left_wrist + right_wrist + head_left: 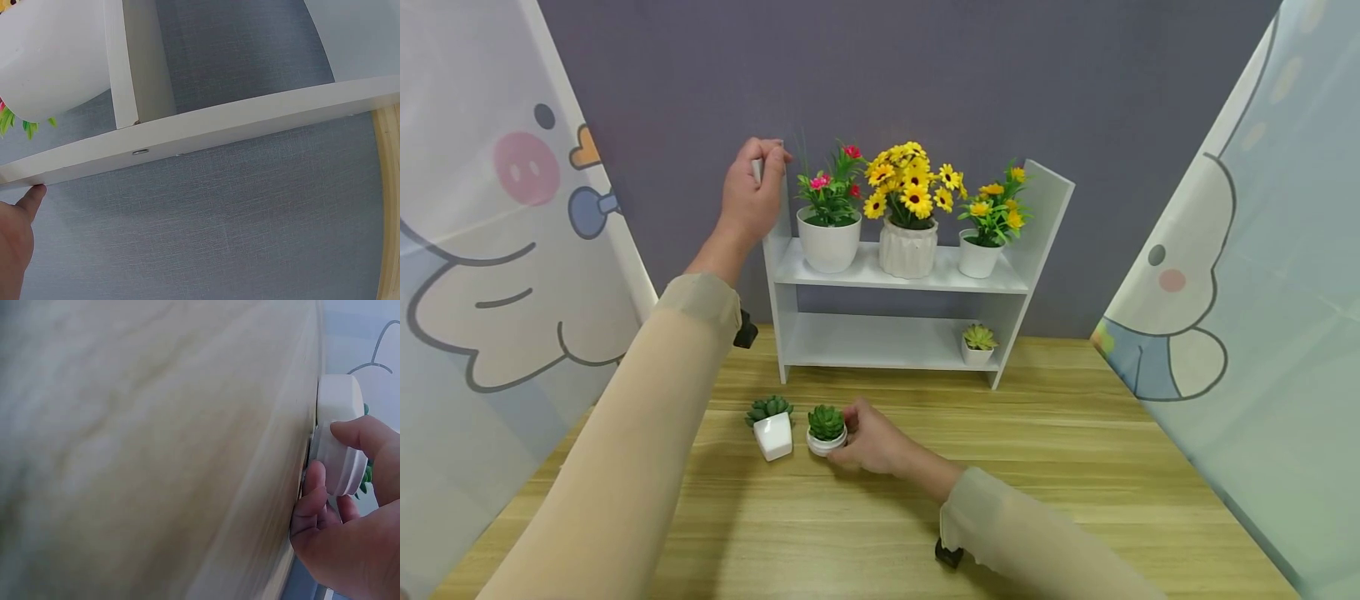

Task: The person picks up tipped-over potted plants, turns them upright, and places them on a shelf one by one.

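Note:
My left hand [754,190] grips the top of the left side panel of a white two-tier shelf [880,340]; in the left wrist view a finger touches the panel's edge [250,115]. Low at the table, my right hand [876,442] holds a small round white pot with a green succulent [827,425] between thumb and fingers. The right wrist view shows the thumb on the side of this ribbed pot [337,462] and fingers beneath its other side. Just left of it, a second green succulent in a square white pot [773,437] lies tilted on the table.
On the upper shelf stand a pot of pink-red flowers [829,242], yellow sunflowers in a ribbed pot [908,250] and a smaller pot of orange-yellow flowers [979,257]. A pale succulent [977,346] sits at the lower shelf's right end. Patterned curtains [1285,275] flank the wooden table [1075,467].

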Available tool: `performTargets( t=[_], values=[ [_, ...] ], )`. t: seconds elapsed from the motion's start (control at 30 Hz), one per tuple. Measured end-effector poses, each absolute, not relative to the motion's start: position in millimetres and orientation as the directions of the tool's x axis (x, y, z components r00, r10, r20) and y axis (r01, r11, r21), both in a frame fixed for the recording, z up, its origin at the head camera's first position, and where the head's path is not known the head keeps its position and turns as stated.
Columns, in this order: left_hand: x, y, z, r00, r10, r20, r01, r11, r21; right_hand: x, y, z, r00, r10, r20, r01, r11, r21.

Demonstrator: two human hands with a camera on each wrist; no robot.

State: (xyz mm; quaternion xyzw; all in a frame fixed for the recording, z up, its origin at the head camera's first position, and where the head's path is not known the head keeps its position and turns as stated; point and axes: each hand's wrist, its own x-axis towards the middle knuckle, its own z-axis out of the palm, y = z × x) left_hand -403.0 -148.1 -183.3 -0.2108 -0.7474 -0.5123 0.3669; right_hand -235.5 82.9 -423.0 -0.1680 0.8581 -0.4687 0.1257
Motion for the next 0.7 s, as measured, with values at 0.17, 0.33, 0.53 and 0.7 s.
performTargets(
  t=[0.17,0.33,0.53,0.7],
  values=[
    [-402.4,-147.8,-183.0,-0.651,-0.059,0.757,0.683,0.390,0.618,-234.0,83.1,-423.9,-0.913,-0.402,-0.069,-0.168,0.525,-0.834],
    [-400.4,-147.2,-182.5,-0.655,-0.060,0.754,0.686,0.372,0.625,-233.6,82.5,-424.7,-0.910,-0.403,-0.093,-0.147,0.526,-0.838],
    [-399.1,-146.9,-182.0,-0.655,-0.057,0.753,0.692,0.356,0.628,-237.8,85.8,-426.7,-0.891,-0.444,-0.097,-0.131,0.457,-0.880],
    [-399.3,-146.8,-181.6,-0.650,-0.065,0.757,0.695,0.352,0.627,-241.3,89.0,-426.3,-0.875,-0.474,-0.095,-0.143,0.441,-0.886]
  ],
)
